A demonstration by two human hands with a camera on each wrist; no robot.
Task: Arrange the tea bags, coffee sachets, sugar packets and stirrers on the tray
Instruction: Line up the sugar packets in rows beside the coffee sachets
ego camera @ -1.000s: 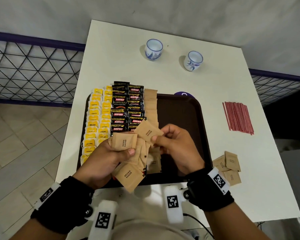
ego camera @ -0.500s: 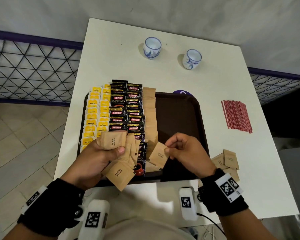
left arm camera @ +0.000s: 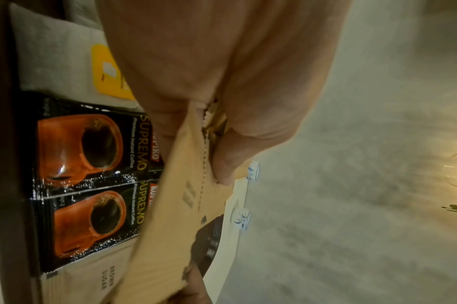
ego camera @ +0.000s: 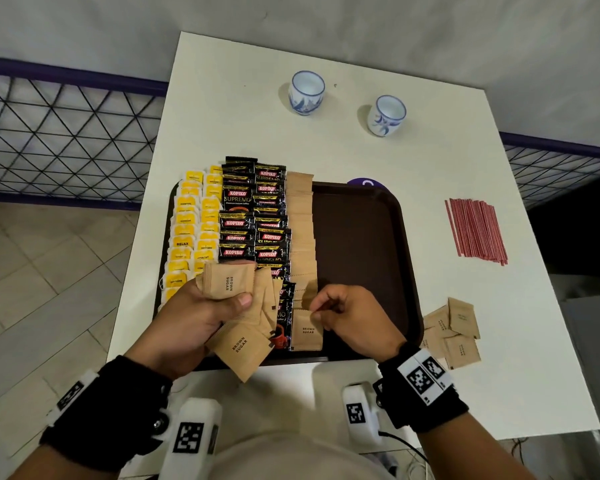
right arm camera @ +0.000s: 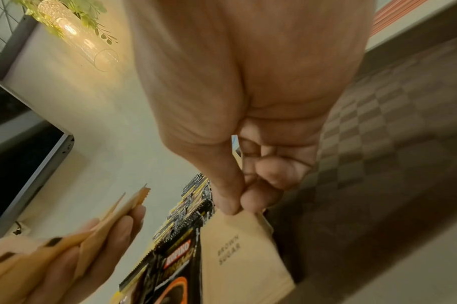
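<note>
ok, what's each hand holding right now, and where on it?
Left hand grips a fanned stack of sugar packets, thumb across the top one. Right hand pinches one sugar packet by its far edge, on the tray.

A white table [ego camera: 222,109] stands against a grey wall [ego camera: 361,15], black mesh railing [ego camera: 56,133] and tiled floor [ego camera: 32,289] to its left

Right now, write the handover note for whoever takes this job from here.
Left hand: holds a fan of brown sugar packets.
Right hand: pinches one sugar packet at the near end of the sugar column on the tray.
Done: tea bags and coffee sachets lined up.
Left: held packets, loose packets on the table, and the stirrers.
</note>
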